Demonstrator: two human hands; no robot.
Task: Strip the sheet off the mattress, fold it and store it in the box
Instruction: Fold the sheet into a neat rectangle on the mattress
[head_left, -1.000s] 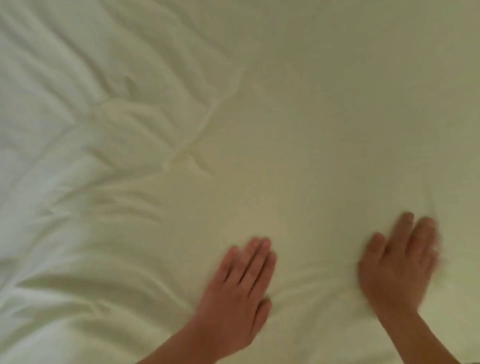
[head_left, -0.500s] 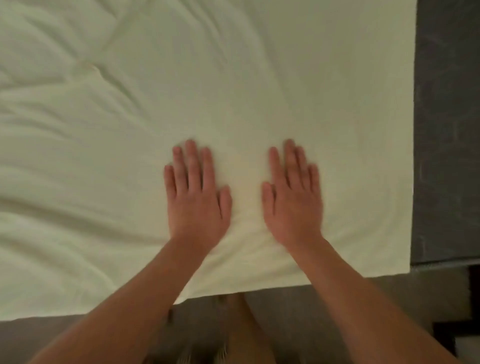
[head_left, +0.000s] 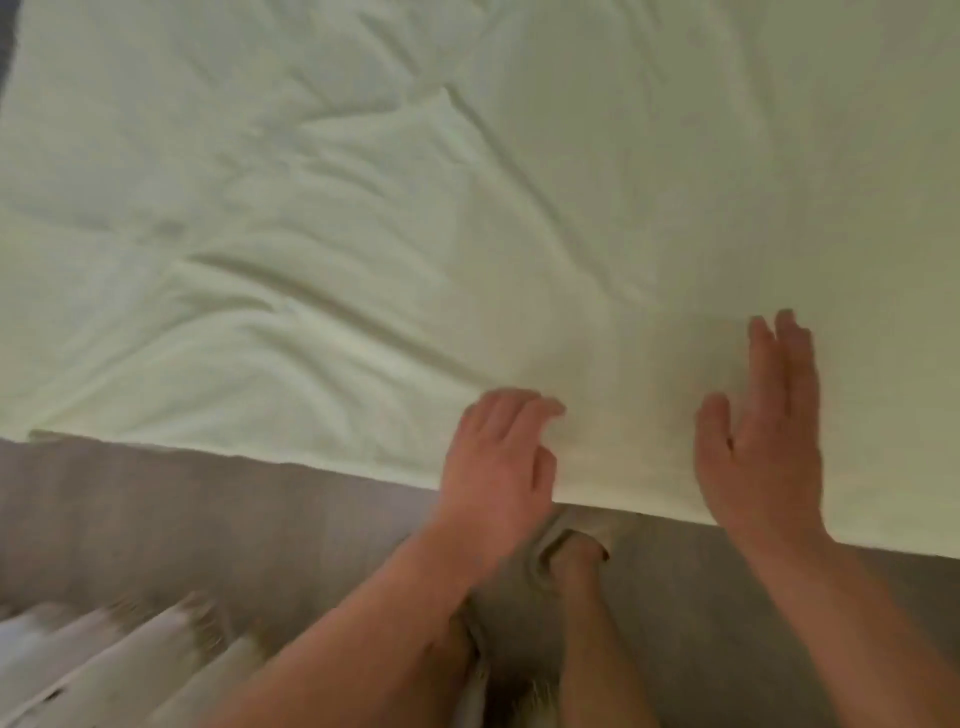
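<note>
A pale cream sheet (head_left: 467, 218) lies spread wide, wrinkled on its left half and smoother on the right. Its near edge runs across the lower part of the view. My left hand (head_left: 498, 457) rests on the sheet close to that edge, fingers loosely bent and holding nothing. To its right, my right hand (head_left: 763, 441) lies flat on the sheet with fingers straight and pointing away from me. Both hands are blurred by motion. No box shows in the view.
A grey-brown surface (head_left: 182, 519) lies below the sheet's near edge. White and tan fringed fabric (head_left: 104, 670) sits at the lower left. My leg and foot (head_left: 576, 561) show between my forearms. A dark strip (head_left: 6, 47) borders the top left corner.
The view swung left, and the dark area at the right is out of frame. My hands have spread apart and sit nearer the sheet's edge. The left hand's fingers have bent.
</note>
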